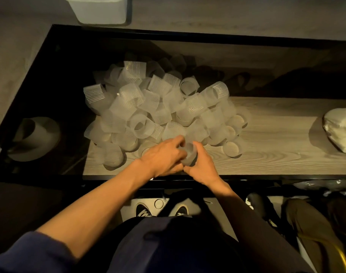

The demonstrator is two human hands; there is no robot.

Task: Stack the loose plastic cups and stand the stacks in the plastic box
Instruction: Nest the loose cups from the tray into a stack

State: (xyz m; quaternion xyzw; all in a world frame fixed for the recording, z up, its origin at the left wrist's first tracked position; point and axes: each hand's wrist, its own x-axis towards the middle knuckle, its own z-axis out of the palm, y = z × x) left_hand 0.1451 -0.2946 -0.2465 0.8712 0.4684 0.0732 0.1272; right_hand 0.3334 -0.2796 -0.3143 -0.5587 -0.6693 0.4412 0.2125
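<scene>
Cup (189, 154) gripped by both left hand (164, 156) and right hand (202, 166), beside loose pile (158, 107).

place: dim home-like room | cues — black-framed table (188, 34); wood-grain floor (237, 14)

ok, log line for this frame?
phase: stacking | left hand: grips cup | right hand: grips cup | pile: on table | box: beyond table
</scene>
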